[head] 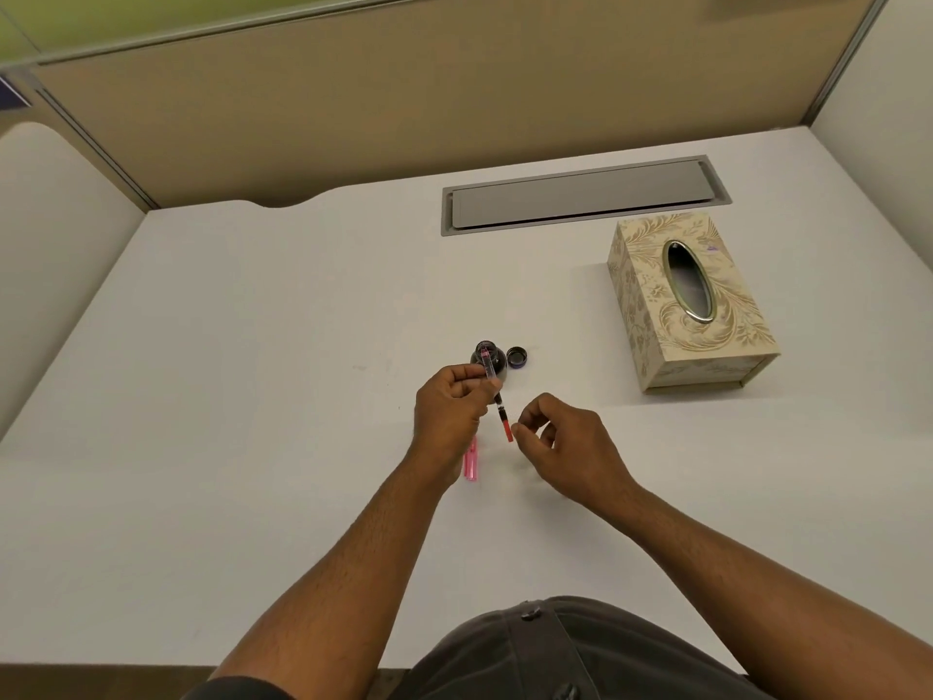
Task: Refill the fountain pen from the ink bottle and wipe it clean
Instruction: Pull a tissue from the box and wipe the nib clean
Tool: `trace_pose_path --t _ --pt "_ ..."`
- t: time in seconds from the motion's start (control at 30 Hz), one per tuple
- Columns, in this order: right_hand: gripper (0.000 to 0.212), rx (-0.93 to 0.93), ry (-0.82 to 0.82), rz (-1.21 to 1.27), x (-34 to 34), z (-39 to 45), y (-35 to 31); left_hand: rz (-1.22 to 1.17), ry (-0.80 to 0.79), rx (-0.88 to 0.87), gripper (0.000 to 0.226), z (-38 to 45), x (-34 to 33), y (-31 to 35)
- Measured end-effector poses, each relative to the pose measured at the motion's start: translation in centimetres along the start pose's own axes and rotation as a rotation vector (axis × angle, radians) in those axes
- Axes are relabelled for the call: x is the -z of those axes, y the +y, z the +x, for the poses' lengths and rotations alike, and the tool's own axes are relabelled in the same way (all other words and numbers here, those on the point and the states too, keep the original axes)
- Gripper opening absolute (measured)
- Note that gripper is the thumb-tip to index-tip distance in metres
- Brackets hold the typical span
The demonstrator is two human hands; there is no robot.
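Observation:
A small dark ink bottle stands open in the middle of the white desk. Its black cap lies just to its right. My left hand pinches the fountain pen's inner part, a clear tube with a red end, which slants with its far tip in the bottle's mouth. My right hand hovers with curled fingers, thumb tip right beside the red end; whether it pinches that end is unclear. A pink pen barrel lies on the desk, partly hidden under my left wrist.
A patterned beige tissue box with an oval opening sits to the right of the bottle. A grey cable hatch is set into the desk at the back. Beige partition walls close the back and sides.

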State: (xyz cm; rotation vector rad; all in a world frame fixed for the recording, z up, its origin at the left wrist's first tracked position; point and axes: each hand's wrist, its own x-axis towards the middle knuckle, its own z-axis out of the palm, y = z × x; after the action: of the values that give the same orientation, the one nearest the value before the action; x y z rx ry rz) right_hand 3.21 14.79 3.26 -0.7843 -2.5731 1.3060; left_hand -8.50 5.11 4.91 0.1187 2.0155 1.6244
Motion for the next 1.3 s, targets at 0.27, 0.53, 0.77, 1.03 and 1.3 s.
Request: trace_pose_path --t 0.27,0.53,0.77,1.03,1.3 --pt "0.009 0.053 0.197 0.004 2.5 2.1 0.5 -0.014 -0.047 0.061 0.017 0.4 -0.3 0.2" --pt "0.004 0.059 0.538 -0.119 8.1 6.2 2.7 -0.025 -0.098 0.067 0.024 0.9 -1.0 0.7" --pt "0.022 -0.228 0.543 -0.478 13.5 9.3 6.4 -0.024 -0.119 0.067 0.025 1.2 -1.5 0.4" --pt "0.034 -0.222 0.306 -0.771 16.4 12.4 7.8 -0.038 -0.115 0.071 0.025 1.2 -1.6 0.2" --pt "0.034 -0.172 0.02 -1.145 17.8 14.5 7.9 -0.031 -0.098 0.073 0.026 1.2 -1.3 0.3"
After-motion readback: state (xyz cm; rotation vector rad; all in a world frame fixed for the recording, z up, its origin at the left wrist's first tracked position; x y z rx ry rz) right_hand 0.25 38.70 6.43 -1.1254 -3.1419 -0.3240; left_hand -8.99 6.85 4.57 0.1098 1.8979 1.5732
